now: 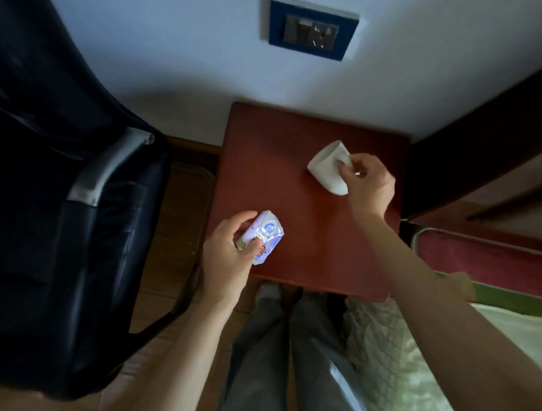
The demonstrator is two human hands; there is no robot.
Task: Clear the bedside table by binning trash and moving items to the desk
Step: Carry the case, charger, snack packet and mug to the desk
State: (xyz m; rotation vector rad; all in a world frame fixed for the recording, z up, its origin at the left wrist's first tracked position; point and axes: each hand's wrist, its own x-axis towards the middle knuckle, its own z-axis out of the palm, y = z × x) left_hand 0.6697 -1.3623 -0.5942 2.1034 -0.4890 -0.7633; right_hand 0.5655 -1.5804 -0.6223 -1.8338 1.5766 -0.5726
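Note:
A small red-brown bedside table (pixel 276 161) stands against the wall. On its right half a white paper cup (pixel 325 164) lies tilted on its side, and my right hand (pixel 369 184) pinches its rim with thumb and fingers. At the table's front left corner my left hand (pixel 228 254) grips a small printed tissue pack (pixel 265 237), white and purple with a cartoon figure. Both objects are at or just above the tabletop.
A dark office chair (pixel 60 216) with a grey armrest fills the left side. A bed with pale quilted bedding (pixel 397 356) and a dark wooden headboard (pixel 479 131) lies to the right. A blue-framed wall socket (pixel 313 27) sits above the table. My legs stand before it.

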